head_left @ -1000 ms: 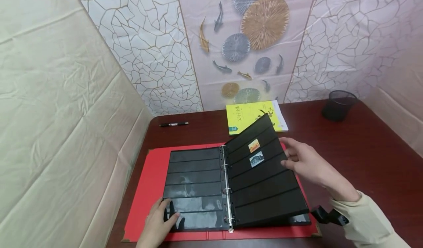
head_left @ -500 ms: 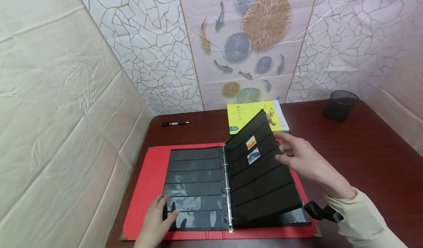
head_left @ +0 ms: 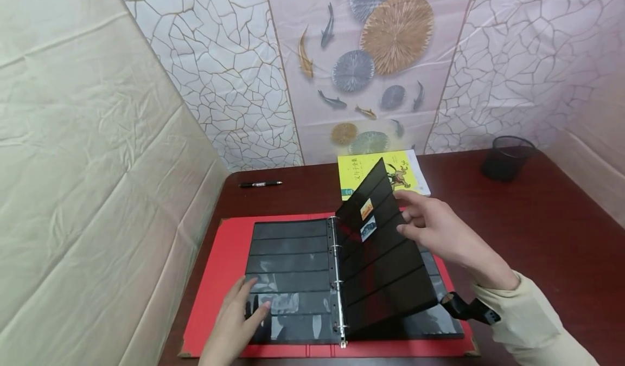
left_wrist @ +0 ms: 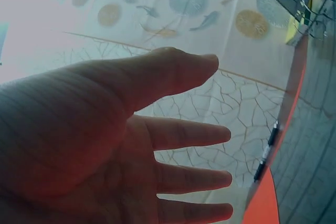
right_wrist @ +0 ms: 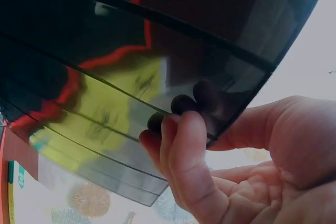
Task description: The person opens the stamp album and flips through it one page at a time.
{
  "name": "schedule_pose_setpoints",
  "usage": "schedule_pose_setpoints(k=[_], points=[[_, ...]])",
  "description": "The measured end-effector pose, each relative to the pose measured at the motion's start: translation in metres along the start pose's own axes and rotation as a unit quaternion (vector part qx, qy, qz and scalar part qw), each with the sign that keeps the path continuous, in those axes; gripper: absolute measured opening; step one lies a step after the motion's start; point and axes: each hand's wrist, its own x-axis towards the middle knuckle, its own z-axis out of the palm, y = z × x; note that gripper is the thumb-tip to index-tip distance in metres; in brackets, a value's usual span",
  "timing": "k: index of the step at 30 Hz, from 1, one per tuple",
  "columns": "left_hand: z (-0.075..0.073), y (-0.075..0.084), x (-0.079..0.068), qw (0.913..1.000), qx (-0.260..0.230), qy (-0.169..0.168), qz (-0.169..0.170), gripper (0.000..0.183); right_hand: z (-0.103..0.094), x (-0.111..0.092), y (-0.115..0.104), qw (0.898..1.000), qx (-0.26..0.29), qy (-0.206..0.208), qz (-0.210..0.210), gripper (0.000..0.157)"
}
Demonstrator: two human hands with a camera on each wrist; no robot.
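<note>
A red stamp album (head_left: pixel 219 257) lies spread on the table, black pocket pages held by a silver ring spine (head_left: pixel 337 284). My right hand (head_left: pixel 439 228) pinches the outer edge of a raised black page (head_left: pixel 381 279), its thumb on one face and fingers on the other, as the right wrist view shows. Two small stamps, one orange (head_left: pixel 367 209) and one blue (head_left: pixel 368 229), sit in its strips. The page stands tilted over the right side. My left hand (head_left: pixel 234 320) has its fingers spread at the left page's (head_left: pixel 290 246) outer edge; in the left wrist view it holds nothing.
Behind the album lies a yellow book (head_left: pixel 351 171), partly overlapped by the raised page. A black pen (head_left: pixel 261 184) lies at the back left, and a black mesh pen holder (head_left: pixel 505 162) stands at the back right. Fabric walls border the table (head_left: pixel 552 236).
My right hand has moved left, lifting the page more upright and uncovering more of the page beneath. My left hand has shifted slightly at the left page's edge.
</note>
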Motion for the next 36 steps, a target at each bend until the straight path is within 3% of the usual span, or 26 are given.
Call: schedule_pose_setpoints(k=[9,16,24,32,36], points=[[-0.001,0.013,0.002,0.9997,0.002,0.013,0.021,0.065,0.006,0.008,-0.015,1.000,0.006,0.000,-0.013,0.067],[-0.005,0.030,0.005,0.9986,0.017,0.029,0.040,0.068,0.010,0.012,-0.026,0.999,0.015,-0.018,-0.025,0.068],[-0.010,0.052,0.008,0.9974,0.002,0.027,0.066,0.070,0.014,0.021,-0.038,0.999,0.003,-0.026,-0.040,0.063],[-0.009,0.074,0.008,0.9895,-0.017,0.049,0.135,0.070,0.024,0.031,-0.047,0.999,0.010,-0.023,-0.042,0.059],[-0.007,0.083,0.009,0.9865,-0.030,0.051,0.152,0.072,0.029,0.036,-0.051,0.999,0.010,-0.025,-0.040,0.059]])
